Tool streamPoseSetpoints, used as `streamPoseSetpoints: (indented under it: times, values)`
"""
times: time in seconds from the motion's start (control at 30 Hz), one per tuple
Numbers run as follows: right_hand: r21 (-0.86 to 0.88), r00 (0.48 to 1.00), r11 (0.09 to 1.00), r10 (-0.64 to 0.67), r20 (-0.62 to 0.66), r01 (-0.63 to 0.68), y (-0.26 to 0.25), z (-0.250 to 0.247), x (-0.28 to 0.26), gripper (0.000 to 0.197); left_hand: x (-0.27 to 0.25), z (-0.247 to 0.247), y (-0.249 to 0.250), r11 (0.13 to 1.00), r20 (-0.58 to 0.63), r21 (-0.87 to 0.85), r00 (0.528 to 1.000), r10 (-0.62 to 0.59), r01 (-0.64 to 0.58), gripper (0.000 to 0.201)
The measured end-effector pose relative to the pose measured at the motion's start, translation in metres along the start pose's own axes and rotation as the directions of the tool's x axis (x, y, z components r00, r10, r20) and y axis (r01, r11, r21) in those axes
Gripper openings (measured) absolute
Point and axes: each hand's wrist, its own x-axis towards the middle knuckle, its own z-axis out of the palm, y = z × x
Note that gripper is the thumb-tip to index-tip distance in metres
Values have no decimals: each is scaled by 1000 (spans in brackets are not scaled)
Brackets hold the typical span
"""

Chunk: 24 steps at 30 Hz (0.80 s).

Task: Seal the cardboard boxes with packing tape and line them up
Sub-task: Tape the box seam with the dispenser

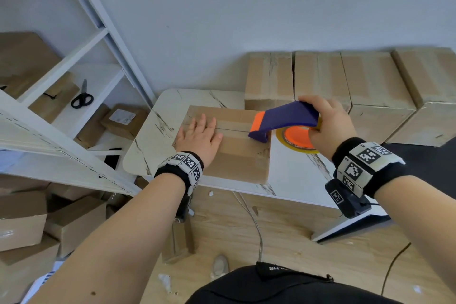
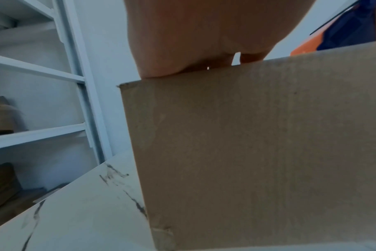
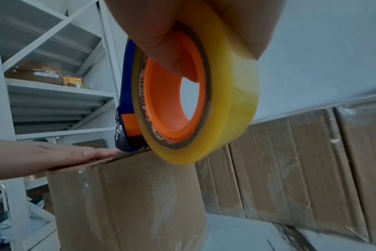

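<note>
The left hand (image 1: 201, 137) is pressing flat, fingers straight, on the cardboard box (image 1: 237, 155); just beyond those fingertips, the right hand (image 1: 329, 126) is gripping the tape dispenser (image 1: 286, 118) against the box top.

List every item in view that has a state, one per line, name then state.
box on the table: flaps closed, tape along the top seam, pinned flat.
left hand: open, palm pressing the box top.
right hand: gripping the tape dispenser.
tape dispenser: nose on the box's right end.
tape roll: mounted on the dispenser.
row of boxes: closed, taped, side by side.
scissors: lying on a shelf.
</note>
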Motion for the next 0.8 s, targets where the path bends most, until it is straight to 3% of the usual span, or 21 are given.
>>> streamPoseSetpoints:
  times: [0.4,0.63,0.8]
  values:
    - [-3,1000,1000,6,4,-6,-2,3,1,65,-9,6,22,986,-8,47,987,158,-158,72]
    - [7,1000,1000,-1,1,1,0,4,2,64,-16,5,46,970,13,67,972,234,-235,95]
    - [14,1000,1000,-7,-7,7,0,3,1,63,-23,7,80,997,5,17,997,79,-80,123]
